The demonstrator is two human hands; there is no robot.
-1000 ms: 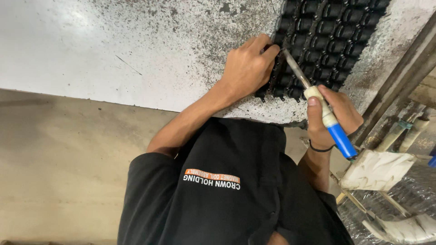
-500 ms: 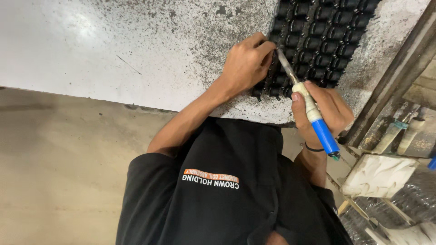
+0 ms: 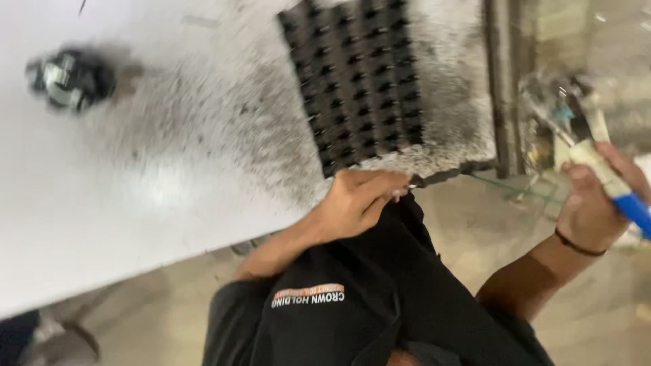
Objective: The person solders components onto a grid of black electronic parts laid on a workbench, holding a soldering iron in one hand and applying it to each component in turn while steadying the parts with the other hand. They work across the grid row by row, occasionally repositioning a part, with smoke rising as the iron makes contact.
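Black studded tray (image 3: 363, 81) lies on the speckled white tabletop (image 3: 169, 176), near its edge. Below the tray, the left hand (image 3: 359, 203) is clenched at that edge, pinching something too small to identify. Right of the tray, the right hand (image 3: 597, 203) grips a blue-handled tool (image 3: 610, 183), tip blurred. Far left of the tray, a dark object (image 3: 68, 78) is indistinct.

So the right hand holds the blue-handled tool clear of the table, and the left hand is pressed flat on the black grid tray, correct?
Not quite. The head view shows the left hand off the black grid tray, at the table's near edge just below it. The right hand does hold the blue-handled tool clear of the table.
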